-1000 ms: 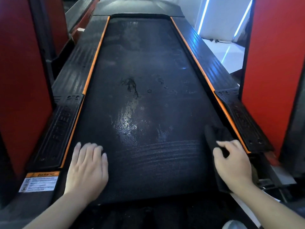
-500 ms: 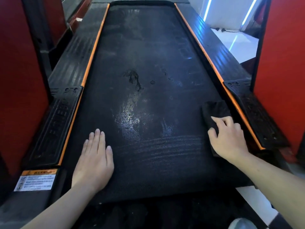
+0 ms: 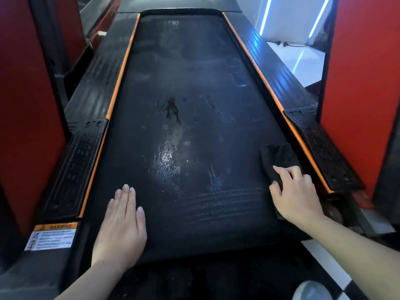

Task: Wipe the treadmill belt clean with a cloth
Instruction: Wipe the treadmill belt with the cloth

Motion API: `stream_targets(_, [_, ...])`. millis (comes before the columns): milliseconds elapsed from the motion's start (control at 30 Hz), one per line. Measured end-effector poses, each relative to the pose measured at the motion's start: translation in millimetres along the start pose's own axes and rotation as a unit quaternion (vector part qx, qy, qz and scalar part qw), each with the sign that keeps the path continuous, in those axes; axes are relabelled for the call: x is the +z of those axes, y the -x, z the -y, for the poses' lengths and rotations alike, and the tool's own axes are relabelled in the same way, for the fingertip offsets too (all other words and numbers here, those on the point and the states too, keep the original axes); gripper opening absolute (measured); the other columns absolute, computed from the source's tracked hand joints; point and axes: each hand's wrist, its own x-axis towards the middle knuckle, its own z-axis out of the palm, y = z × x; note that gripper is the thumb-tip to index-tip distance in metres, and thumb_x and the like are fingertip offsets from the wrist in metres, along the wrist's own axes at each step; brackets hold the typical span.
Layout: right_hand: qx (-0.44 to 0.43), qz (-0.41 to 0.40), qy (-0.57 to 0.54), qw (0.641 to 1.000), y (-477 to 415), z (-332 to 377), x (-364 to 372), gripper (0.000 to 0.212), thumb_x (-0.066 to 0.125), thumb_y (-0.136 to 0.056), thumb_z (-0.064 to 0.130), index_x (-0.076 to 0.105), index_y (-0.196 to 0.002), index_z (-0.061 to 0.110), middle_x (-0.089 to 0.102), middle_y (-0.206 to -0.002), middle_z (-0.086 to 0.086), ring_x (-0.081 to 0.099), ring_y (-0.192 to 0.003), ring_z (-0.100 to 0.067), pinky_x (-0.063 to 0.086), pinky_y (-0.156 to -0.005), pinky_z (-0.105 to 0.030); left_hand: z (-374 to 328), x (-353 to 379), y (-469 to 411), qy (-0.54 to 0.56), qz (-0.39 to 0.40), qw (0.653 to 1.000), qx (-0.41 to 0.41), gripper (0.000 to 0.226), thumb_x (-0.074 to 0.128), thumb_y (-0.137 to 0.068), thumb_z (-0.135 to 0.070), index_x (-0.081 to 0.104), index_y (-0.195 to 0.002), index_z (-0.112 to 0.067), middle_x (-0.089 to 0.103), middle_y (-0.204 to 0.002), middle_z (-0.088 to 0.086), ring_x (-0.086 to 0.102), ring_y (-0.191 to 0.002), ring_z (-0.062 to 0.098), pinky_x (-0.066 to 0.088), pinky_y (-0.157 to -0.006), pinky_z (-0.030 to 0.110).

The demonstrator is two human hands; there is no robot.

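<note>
The treadmill belt (image 3: 190,83) is only partly wiped. Fine wipe streaks (image 3: 227,200) cross the near end. Above them a wet, glossy patch (image 3: 166,156) and a dark stain (image 3: 172,109) at mid-belt are untreated, and the far half looks dull and smeared. Judged early in the job.

The dark cloth (image 3: 279,156) lies on the belt at its right edge. The right hand (image 3: 296,191) grasps its near part, fingers curled. The left hand (image 3: 121,226) lies flat on the near belt, released, holding nothing.

Orange-trimmed side rails (image 3: 86,131) flank the belt, with a warning label (image 3: 52,237) near left. Red panels (image 3: 28,105) stand on both sides. Blue-white light strips (image 3: 265,16) and pale floor (image 3: 296,57) show beyond.
</note>
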Motion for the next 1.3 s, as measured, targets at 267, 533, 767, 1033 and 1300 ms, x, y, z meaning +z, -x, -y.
stream_targets(267, [0.014, 0.001, -0.003, 1.000, 27.9, -3.4, -4.6, 0.050, 0.054, -0.093, 0.033, 0.052, -0.142, 0.021, 0.052, -0.124, -0.002, 0.044, -0.088, -0.023, 0.047, -0.084, -0.042, 5.6, -0.4, 31.8, 0.002, -0.009, 1.000, 0.023, 0.067, 0.011, -0.100, -0.042, 0.017, -0.153, -0.001, 0.012, -0.163, 0.005, 0.006, -0.152, 0.015, 0.001, -0.123, 0.030])
stream_targets(533, [-0.008, 0.015, -0.053, 0.998, 43.9, -16.6, -19.1, 0.045, 0.058, -0.094, 0.026, 0.056, -0.137, 0.016, 0.050, -0.120, -0.001, 0.049, -0.101, -0.027, 0.049, -0.085, -0.045, 5.1, -13.3, 53.5, -0.030, 0.005, 0.999, 0.022, 0.066, 0.023, -0.097, -0.038, 0.043, -0.144, 0.003, 0.038, -0.153, 0.017, 0.035, -0.143, 0.029, 0.029, -0.116, 0.042])
stream_targets(767, [-0.026, -0.066, 0.004, 0.997, 29.1, -41.1, -19.5, 0.039, 0.066, -0.089, 0.013, 0.064, -0.127, 0.006, 0.057, -0.122, -0.013, 0.052, -0.093, -0.044, 0.045, -0.084, -0.056, 37.3, -56.0, 30.6, -0.122, -0.045, 0.990, 0.057, 0.059, 0.035, -0.094, -0.029, 0.049, -0.137, 0.009, 0.048, -0.142, 0.027, 0.041, -0.134, 0.044, 0.027, -0.115, 0.055])
stream_targets(1033, [0.021, -0.057, 0.074, 0.995, 25.0, -24.5, -5.2, 0.039, 0.062, -0.091, 0.015, 0.061, -0.129, 0.006, 0.056, -0.124, -0.015, 0.048, -0.087, -0.044, 0.043, -0.079, -0.054, 104.1, -51.7, 7.9, -0.069, -0.037, 0.997, 0.027, 0.066, 0.026, -0.097, -0.042, 0.033, -0.149, -0.001, 0.027, -0.157, 0.023, 0.021, -0.145, 0.042, 0.021, -0.117, 0.055])
stream_targets(1300, [0.031, -0.045, -0.029, 0.998, 42.4, 30.8, -4.6, 0.043, 0.061, -0.091, 0.022, 0.062, -0.130, 0.004, 0.053, -0.116, -0.015, 0.049, -0.088, -0.042, 0.047, -0.084, -0.050, 101.4, -50.5, 7.2, -0.001, -0.052, 0.998, -0.020, 0.065, 0.023, -0.096, -0.044, 0.026, -0.154, -0.016, 0.021, -0.163, 0.007, 0.009, -0.151, 0.018, 0.005, -0.122, 0.039])
